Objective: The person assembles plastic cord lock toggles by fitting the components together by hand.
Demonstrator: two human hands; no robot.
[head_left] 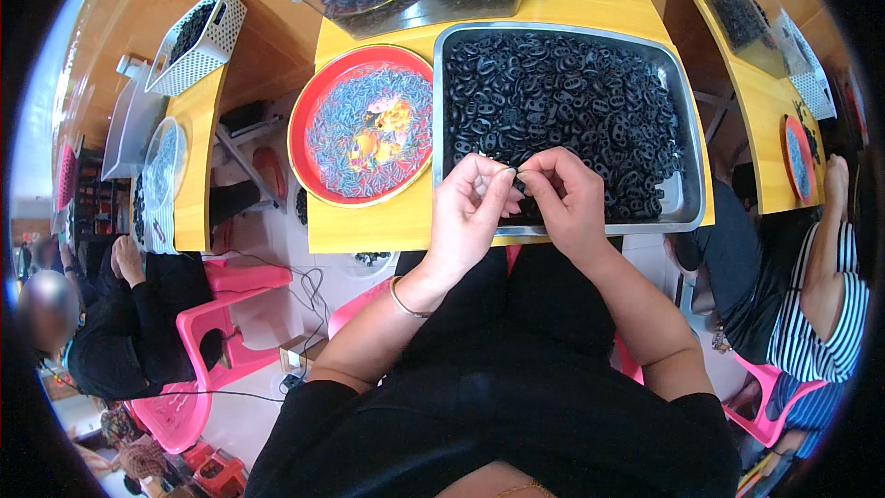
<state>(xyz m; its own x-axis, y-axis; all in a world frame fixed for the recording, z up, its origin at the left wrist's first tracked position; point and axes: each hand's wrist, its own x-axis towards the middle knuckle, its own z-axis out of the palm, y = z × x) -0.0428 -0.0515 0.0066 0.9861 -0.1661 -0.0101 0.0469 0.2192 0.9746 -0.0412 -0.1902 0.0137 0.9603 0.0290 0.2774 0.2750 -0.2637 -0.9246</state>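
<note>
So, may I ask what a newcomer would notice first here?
Probably the metal tray heaped with small black pieces, right on the middle yellow table. Left of it, the round red tray of thin bluish-grey pieces stands out. Over the metal tray's near side, left fingers and right fingers pinch close together.

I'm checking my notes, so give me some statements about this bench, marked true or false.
1. The red round tray is left of the metal tray. True.
2. The metal tray holds pale pins. False: it holds black parts.
3. The left hand and right hand are close together at the fingers. True.
4. The left wrist is bare. False: it wears a bangle.
5. A clear bin stands beyond the red round tray. True.
</note>
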